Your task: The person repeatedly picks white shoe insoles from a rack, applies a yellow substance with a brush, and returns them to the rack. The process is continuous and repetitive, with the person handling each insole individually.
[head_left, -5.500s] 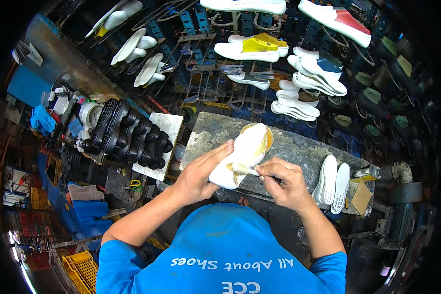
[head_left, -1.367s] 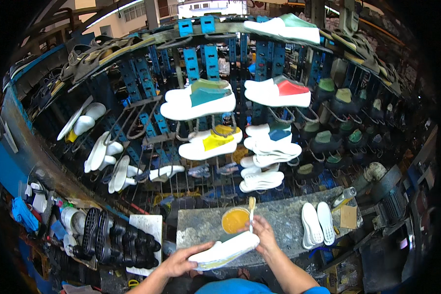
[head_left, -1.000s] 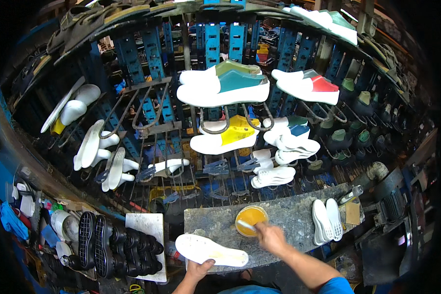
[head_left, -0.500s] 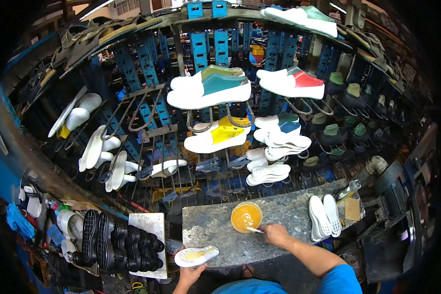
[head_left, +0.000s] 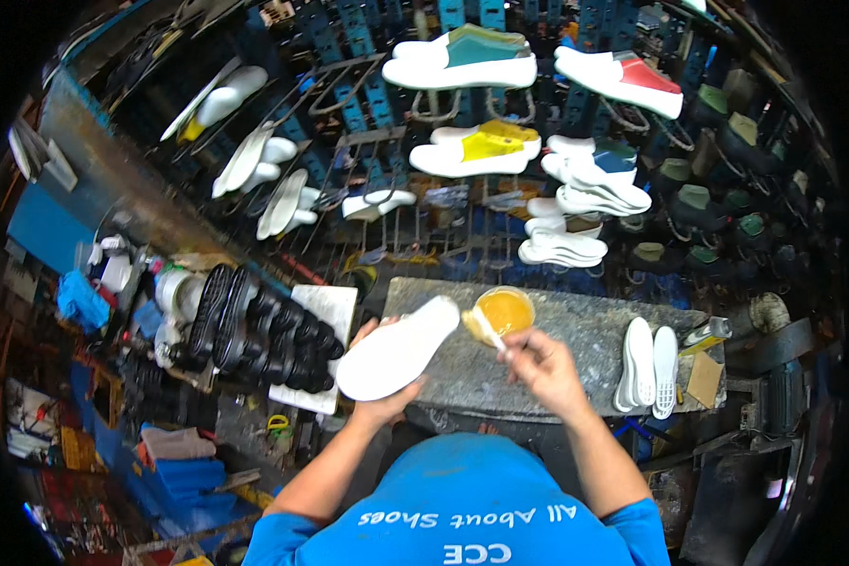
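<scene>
My left hand [head_left: 385, 407] is wrapped round a white shoe sole [head_left: 396, 351], tilted up over the bench's left end with a smooth, plain white face showing. Between the fingers of my right hand [head_left: 547, 370] is a small brush [head_left: 487, 328] with a white handle and yellowish, glue-coated bristles. Its bristle end is close to the sole's tip; whether they touch I cannot tell. Just behind the brush stands a round tub [head_left: 533, 309] of amber glue [head_left: 507, 311] on the worn grey bench [head_left: 575, 363].
Two white soles [head_left: 640, 363] lie at the bench's right, beside a clear jar [head_left: 712, 332] and a tan block [head_left: 705, 380]. Black soles [head_left: 226, 316] crowd a white board [head_left: 321, 401] on the left. Beyond the bench, white shoes on coloured lasts [head_left: 472, 156] hang on rack hooks.
The brush has come out of the glue tub toward the sole. My left hand has raised and turned the sole, so its glue-streaked face no longer shows. The view has tipped downward.
</scene>
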